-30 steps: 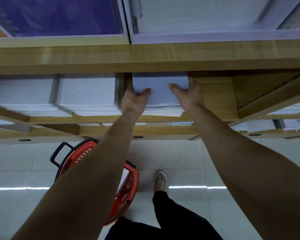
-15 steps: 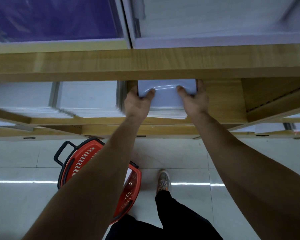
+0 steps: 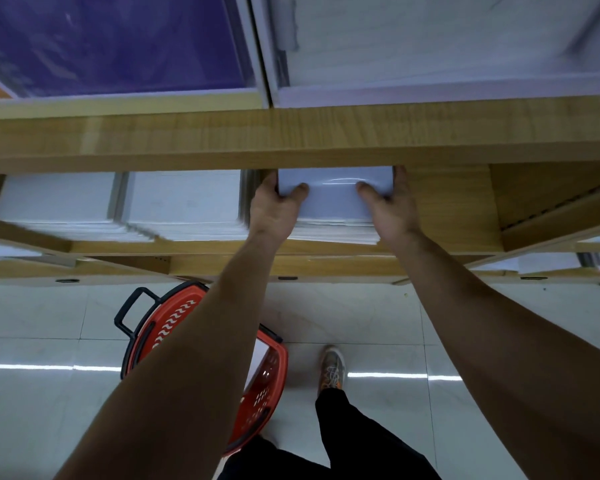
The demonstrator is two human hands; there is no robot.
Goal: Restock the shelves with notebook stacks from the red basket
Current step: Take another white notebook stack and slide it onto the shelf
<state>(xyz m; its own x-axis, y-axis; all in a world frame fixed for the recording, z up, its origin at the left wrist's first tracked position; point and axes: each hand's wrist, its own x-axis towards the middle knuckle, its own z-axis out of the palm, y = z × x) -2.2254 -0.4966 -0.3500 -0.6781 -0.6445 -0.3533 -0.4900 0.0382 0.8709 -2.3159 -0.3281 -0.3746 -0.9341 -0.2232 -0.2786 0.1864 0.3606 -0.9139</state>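
A stack of pale notebooks (image 3: 333,199) lies on the lower wooden shelf (image 3: 444,209), partly under the shelf board above. My left hand (image 3: 274,209) grips its left edge, thumb on top. Its right edge is gripped by my right hand (image 3: 388,209), thumb likewise on the cover. On the floor below my left arm stands the red basket (image 3: 174,320) with a black handle; a white notebook edge (image 3: 258,358) shows inside it, the rest hidden by the arm.
Two more white notebook stacks (image 3: 184,202) fill the shelf left of the held one. Bare shelf lies to its right, up to a wooden divider (image 3: 541,199). Purple (image 3: 111,43) and white packs sit on the shelf above. My shoe (image 3: 333,367) stands on the tiled floor.
Both hands have closed onto the stack's sides and pushed it deeper under the upper shelf board. The view has shifted slightly downward.
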